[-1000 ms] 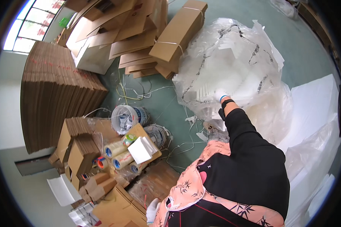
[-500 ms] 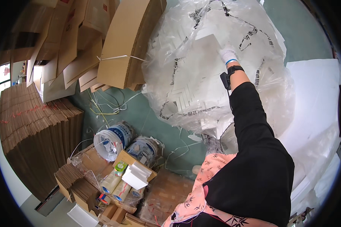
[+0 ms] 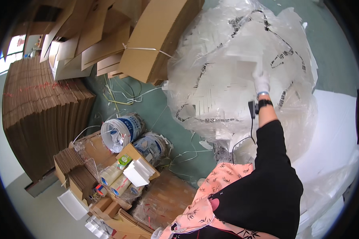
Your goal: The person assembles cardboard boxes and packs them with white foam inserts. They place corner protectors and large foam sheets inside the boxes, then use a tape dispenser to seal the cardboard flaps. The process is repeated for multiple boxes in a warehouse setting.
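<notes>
My right hand, in a white knitted glove, reaches far forward. Its fingers are closed at the right edge of a thin flat greyish sheet. Below the sheet lie many stacked white pieces, loosely wrapped in a large clear plastic bag with dark print. The bag is pulled open around them. Of my left hand, only a bit of pale glove shows at the lower edge, beside the pink apron; its fingers are hidden.
Tied flat cardboard stands left of the bag, with stacked cartons farther left. Two buckets and a box with tape rolls sit lower left. Loose straps lie on the green floor; white sheeting lies right.
The view has shifted, so the surroundings sit farther right and lower. My right hand has drawn back slightly, and the greyish sheet looks smaller and flatter. Pale glove has appeared at the lower edge.
</notes>
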### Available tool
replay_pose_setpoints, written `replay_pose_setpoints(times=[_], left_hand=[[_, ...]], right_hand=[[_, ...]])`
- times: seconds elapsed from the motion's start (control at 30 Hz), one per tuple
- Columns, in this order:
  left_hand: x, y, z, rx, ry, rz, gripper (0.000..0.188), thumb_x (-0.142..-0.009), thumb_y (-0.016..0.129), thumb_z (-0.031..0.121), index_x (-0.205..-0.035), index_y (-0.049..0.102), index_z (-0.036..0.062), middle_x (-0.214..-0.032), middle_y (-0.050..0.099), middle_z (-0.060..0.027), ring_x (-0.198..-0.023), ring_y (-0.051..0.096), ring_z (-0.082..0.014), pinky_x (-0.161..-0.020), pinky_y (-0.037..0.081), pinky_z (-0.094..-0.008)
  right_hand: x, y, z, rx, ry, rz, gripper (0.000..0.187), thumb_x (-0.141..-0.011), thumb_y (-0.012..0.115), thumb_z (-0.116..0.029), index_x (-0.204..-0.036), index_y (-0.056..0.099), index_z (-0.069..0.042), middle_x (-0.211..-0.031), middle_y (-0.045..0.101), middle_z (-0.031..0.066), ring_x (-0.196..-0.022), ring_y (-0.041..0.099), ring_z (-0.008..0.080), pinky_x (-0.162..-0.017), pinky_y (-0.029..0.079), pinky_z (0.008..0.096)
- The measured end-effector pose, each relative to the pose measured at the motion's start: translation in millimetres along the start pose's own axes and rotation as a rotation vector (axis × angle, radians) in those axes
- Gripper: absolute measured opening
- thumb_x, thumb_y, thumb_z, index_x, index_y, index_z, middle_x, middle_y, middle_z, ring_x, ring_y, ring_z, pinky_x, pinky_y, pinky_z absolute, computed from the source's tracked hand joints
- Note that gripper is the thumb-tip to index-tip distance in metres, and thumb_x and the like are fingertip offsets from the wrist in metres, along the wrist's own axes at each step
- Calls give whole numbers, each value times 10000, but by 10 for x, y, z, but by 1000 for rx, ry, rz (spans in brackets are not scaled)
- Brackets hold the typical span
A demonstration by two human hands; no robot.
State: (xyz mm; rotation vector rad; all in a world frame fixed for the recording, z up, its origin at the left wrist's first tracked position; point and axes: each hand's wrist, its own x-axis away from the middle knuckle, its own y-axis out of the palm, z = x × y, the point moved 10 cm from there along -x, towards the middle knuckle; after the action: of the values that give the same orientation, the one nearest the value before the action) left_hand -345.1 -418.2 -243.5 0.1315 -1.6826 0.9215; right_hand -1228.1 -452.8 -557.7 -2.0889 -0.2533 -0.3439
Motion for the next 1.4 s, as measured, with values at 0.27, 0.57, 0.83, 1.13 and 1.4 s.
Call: replay_pose_setpoints(times=[0.27, 0.57, 0.83, 1.13, 1.4], left_hand=[[1090, -746, -1066, -219, 182, 92, 625, -1004, 565, 352, -1529, 330, 108, -1427, 528, -204, -1254, 527, -413, -1100, 373, -555], [1140, -811, 84, 1249, 773, 35, 709, -966, 622, 293, -1515, 298, -16, -1507, 417, -199, -1394, 415, -308, -1150, 348, -418], [2099, -909, -1428, 842, 475, 917, 524, -882, 697, 209, -1338, 534, 10, -1264, 639, -192, -1180, 618, -303, -997, 488, -376], [3078, -831, -3529, 520, 177, 1413, 546, -769, 726, 199, -1273, 569, 58, -1070, 674, -202, -1012, 643, -389, -868, 521, -453], [3798, -1141, -5018, 400, 52, 1630, 554, -725, 773, 133, -1240, 578, 68, -1120, 678, -153, -1019, 658, -350, -887, 523, -431]], right_hand=[[3816, 646, -752, -875, 154, -1268, 659, -886, 668, -213, -1458, 417, -4, -1226, 622, 130, -1106, 612, 209, -878, 553, 393], [7590, -278, -2163, -219, -762, -2304, 890, -808, 706, -326, -1529, 296, -5, -1517, 406, 174, -1422, 353, 249, -1187, 241, 341], [9329, -932, -1735, 219, -897, -2553, 791, -909, 657, -335, -1516, 304, 28, -1405, 527, 153, -1295, 498, 242, -1083, 383, 350], [11803, -1562, -519, 548, -1177, -2795, 696, -940, 637, -311, -1475, 368, 43, -1345, 569, 143, -1212, 551, 207, -1011, 449, 326], [13567, -2331, 215, 860, -979, -2983, 752, -875, 739, -262, -1467, 386, 36, -1423, 516, 150, -1315, 474, 242, -1113, 356, 362]])
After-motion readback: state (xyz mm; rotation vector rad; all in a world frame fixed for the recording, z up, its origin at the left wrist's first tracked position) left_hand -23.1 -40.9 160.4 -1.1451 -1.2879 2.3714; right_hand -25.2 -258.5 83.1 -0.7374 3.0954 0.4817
